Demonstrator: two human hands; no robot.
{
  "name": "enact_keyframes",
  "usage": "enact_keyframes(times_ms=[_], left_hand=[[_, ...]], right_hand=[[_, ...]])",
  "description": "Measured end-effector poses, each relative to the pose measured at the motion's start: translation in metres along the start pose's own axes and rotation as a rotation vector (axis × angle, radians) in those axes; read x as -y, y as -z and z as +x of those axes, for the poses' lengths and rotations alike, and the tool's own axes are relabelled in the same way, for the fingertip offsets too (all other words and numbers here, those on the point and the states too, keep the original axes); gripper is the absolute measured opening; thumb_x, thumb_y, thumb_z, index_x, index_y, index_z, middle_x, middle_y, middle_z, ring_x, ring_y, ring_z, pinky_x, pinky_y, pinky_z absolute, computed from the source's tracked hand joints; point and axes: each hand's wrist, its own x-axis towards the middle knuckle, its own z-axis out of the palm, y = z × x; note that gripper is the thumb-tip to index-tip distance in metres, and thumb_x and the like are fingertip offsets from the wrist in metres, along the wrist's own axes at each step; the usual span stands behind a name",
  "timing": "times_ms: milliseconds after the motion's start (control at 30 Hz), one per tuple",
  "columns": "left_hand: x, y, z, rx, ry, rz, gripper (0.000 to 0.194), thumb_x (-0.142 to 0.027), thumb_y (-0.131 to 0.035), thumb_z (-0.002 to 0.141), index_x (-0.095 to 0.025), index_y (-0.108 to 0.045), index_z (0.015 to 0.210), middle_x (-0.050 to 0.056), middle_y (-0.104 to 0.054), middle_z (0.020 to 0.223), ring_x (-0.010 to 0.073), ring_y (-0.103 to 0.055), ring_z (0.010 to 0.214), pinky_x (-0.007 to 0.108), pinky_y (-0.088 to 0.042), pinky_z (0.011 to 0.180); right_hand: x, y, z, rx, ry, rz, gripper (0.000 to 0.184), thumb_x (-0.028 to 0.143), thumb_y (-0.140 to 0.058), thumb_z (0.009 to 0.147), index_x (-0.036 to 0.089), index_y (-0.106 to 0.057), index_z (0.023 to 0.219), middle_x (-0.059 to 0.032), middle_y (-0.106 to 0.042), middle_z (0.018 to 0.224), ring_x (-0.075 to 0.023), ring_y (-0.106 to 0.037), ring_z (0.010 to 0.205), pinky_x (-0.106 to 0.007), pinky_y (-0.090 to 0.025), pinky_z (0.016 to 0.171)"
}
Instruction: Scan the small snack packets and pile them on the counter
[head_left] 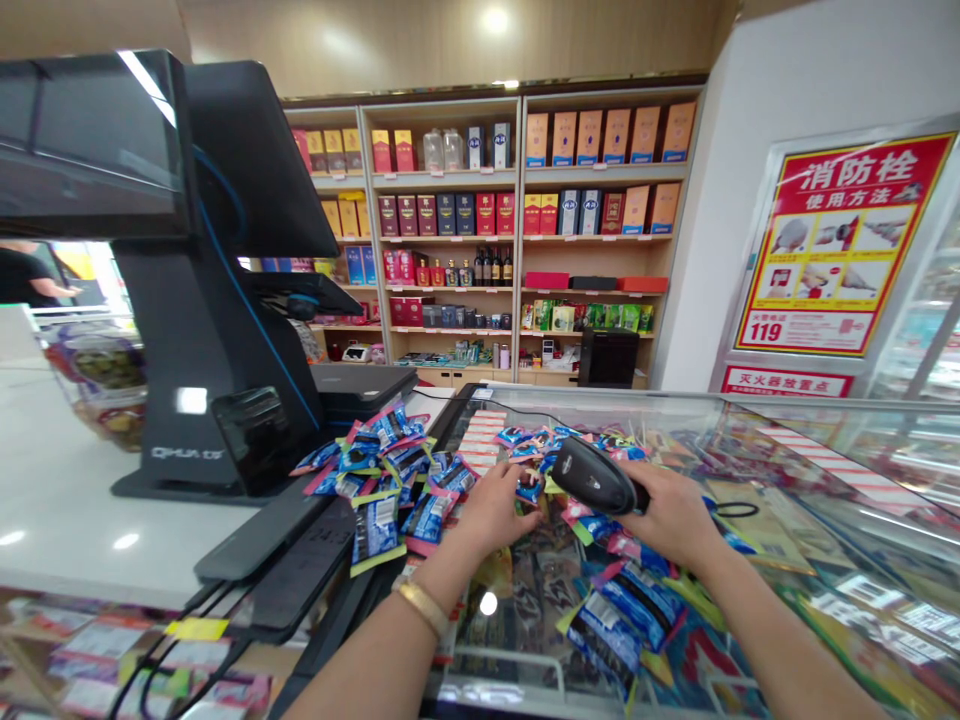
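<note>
My right hand (667, 510) is wrapped round the grip of a black handheld barcode scanner (592, 475), whose head points left over the glass counter. My left hand (496, 508), with a gold bracelet (424, 607) at the wrist, reaches over the glass with thumb and fingers apart. Its fingertips are at a small blue-and-pink snack packet (529, 487); I cannot tell whether they touch it. A heap of similar blue packets (379, 455) lies left of my left hand. More blue packets (606, 632) lie below my right hand, and several others are partly hidden behind the scanner.
A black checkout terminal (217, 300) stands on the white counter (60, 510) at left. A phone (304, 570) and a grey flat device (251, 535) with cables lie beside the packets. Boxed goods fill shelves (450, 240) behind. A red poster (847, 245) hangs at right.
</note>
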Motion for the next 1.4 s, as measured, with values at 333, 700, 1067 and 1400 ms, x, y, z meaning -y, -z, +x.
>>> enact_keyframes(times_ms=[333,700,1067,1400], left_hand=[[-0.004,-0.003,0.000,0.006,-0.004,0.020,0.043,-0.019,-0.057,0.080,-0.026,-0.064,0.121,0.008,-0.059,0.130,0.0261,-0.058,0.114,0.037,-0.044,0.100],[0.002,0.018,0.009,-0.135,0.571,-1.006,0.035,-0.027,-0.039,0.087,-0.018,-0.072,0.097,0.001,-0.062,0.063,0.0166,-0.061,0.061,0.027,-0.052,0.057],[-0.008,0.028,0.009,-0.245,0.597,-1.697,0.014,-0.018,-0.067,0.079,-0.017,-0.061,0.091,0.000,-0.066,0.066,0.0121,-0.066,0.057,0.021,-0.054,0.055],[-0.005,0.027,0.009,-0.249,0.596,-1.733,0.011,-0.010,-0.061,0.084,-0.016,-0.055,0.090,0.003,-0.071,0.072,0.0164,-0.073,0.070,0.021,-0.057,0.058]], right_hand=[[-0.001,-0.003,-0.001,0.004,0.033,-0.009,0.030,0.031,-0.056,0.077,0.022,-0.068,0.103,-0.0067,-0.075,0.094,-0.0220,-0.071,0.082,-0.029,-0.054,0.070],[-0.001,-0.002,-0.001,0.002,0.033,-0.013,0.029,0.029,-0.055,0.076,0.023,-0.069,0.100,-0.0065,-0.075,0.092,-0.0219,-0.071,0.080,-0.028,-0.053,0.068],[-0.001,-0.002,-0.001,-0.036,0.046,0.029,0.028,0.027,-0.057,0.075,0.022,-0.069,0.099,-0.0058,-0.075,0.089,-0.0206,-0.071,0.078,-0.026,-0.053,0.066],[0.004,-0.002,-0.001,0.001,0.030,0.061,0.022,0.029,-0.058,0.077,0.021,-0.068,0.095,-0.0073,-0.075,0.093,-0.0209,-0.071,0.078,-0.027,-0.052,0.066]])
